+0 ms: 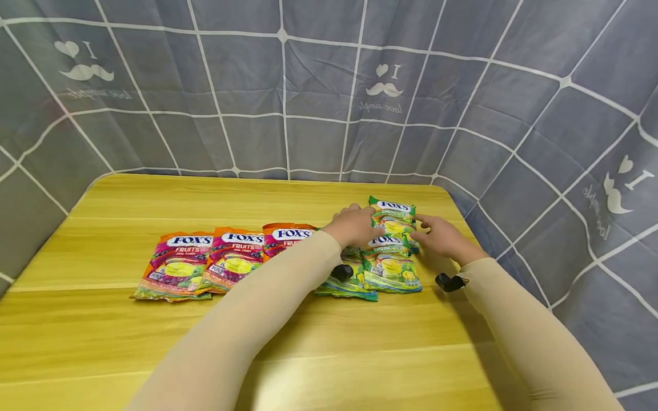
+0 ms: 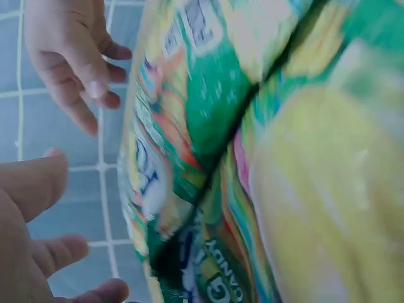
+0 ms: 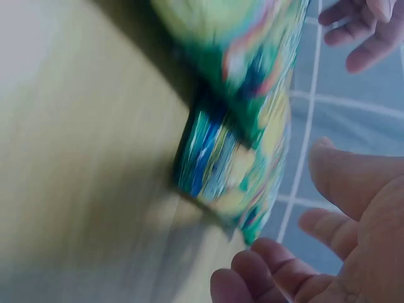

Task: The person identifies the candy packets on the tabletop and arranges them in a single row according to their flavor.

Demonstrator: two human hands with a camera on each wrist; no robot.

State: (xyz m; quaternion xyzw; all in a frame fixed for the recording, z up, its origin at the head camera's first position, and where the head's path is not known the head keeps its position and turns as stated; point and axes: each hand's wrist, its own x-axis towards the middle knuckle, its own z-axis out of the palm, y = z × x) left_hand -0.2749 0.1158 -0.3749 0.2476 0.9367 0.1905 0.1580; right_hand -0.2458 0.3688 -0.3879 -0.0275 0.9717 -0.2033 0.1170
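Hands: left hand [image 1: 353, 226], right hand [image 1: 443, 238] seemingly open beside green candy bag [image 1: 393, 219] | yellow wood table [image 1: 154, 331] | grey checked cloth backdrop [image 1: 308, 85]

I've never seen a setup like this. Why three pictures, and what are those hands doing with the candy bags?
There is no machine here: a person wears three cameras. The wide picture comes from the head; the two blurry close-ups come from cameras on each wrist. On the yellow wooden table lies a row of Fox's candy bags: three orange Fruits bags on the left, green Spring Tea bags on the right. The left hand and right hand sit either side of the rearmost green bag, fingers relaxed. Whether they touch it is unclear; neither plainly grips it.
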